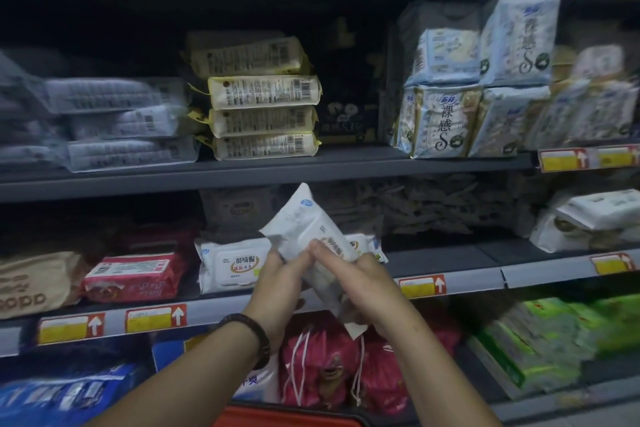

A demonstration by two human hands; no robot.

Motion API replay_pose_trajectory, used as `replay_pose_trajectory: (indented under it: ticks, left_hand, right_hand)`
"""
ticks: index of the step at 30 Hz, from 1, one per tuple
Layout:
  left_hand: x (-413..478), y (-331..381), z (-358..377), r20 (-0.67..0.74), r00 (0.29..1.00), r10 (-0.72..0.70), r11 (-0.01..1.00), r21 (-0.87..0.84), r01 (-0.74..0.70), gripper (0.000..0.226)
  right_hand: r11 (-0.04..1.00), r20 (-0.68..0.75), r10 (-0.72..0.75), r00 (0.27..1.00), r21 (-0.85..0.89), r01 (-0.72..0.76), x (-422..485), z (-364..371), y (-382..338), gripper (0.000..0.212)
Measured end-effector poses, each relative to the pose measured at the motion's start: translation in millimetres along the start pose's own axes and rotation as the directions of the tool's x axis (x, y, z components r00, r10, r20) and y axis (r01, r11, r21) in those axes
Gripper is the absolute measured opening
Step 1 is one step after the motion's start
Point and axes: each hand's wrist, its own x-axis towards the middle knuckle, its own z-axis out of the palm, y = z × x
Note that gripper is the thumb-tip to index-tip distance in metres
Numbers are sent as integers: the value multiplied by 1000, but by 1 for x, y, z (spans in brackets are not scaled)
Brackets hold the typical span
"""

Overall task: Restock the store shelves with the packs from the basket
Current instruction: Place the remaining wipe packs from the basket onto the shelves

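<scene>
Left hand and right hand both grasped a tilted white pack. It was likely angled to slot beside the matching shelved pack, far left.

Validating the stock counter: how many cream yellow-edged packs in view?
4, in one pile on the middle shelf: top pack, second pack, third pack, bottom pack. More may sit hidden behind.

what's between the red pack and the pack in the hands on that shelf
A white wipes pack lies flat on the shelf between the red pack and the held pack; head view.
</scene>
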Motion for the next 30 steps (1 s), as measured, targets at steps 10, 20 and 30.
replay_pose_trajectory:
  ticks: [10, 20, 30]
  left_hand:
    - [23, -8, 0, 113, 994, -5, 946, 323, -32, 28]
    - [42, -41, -2, 108, 831, 546, 444, 803, -397, 54]
    - [57, -69, -1, 449, 874, 187, 94, 877, -471, 82]
  right_hand:
    - [994, -388, -105, 916, -7, 111, 33, -5, 7, 113]
    - [956, -599, -221, 770, -290, 48, 51, 15, 34, 103]
    - [926, -573, -313, 757, -360, 110, 72, 11, 53, 41]
